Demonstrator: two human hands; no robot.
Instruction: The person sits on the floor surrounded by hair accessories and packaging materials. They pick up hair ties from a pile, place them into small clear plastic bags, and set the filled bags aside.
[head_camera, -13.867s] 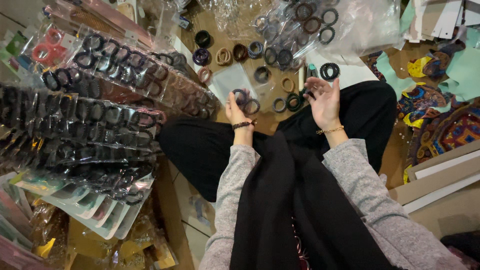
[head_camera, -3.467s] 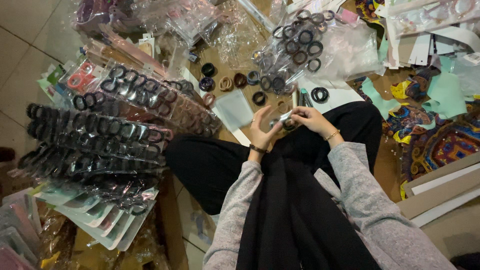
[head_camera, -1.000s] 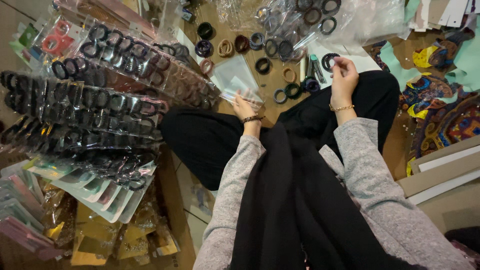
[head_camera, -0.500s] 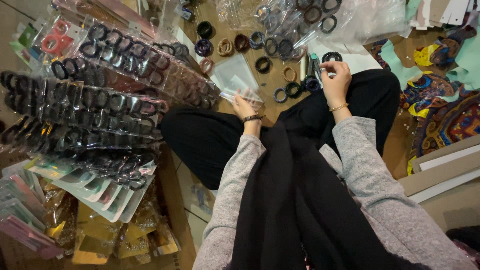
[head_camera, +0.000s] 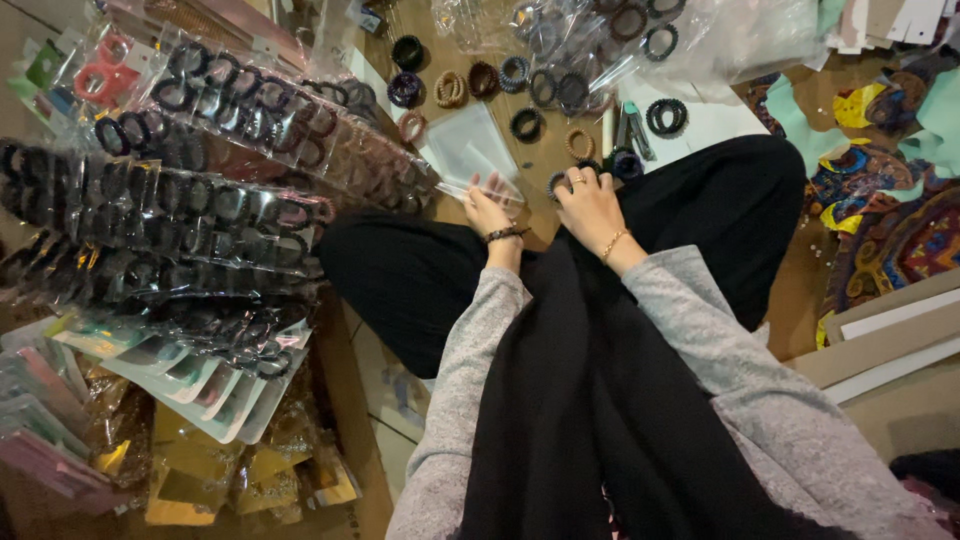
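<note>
Hands sorting spiral hair ties
Left hand (head_camera: 487, 207) pinches a clear bag (head_camera: 470, 150); right hand (head_camera: 590, 203), at three o'clock, curls over a dark hair tie (head_camera: 558, 181).

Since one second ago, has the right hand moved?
Yes. The right hand has come down from near the green-handled tool toward the left hand.

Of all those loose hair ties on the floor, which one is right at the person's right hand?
The dark hair tie at the fingertips of the right hand. The other loose ones, like the tan tie, lie farther up, apart from the hands.
</note>
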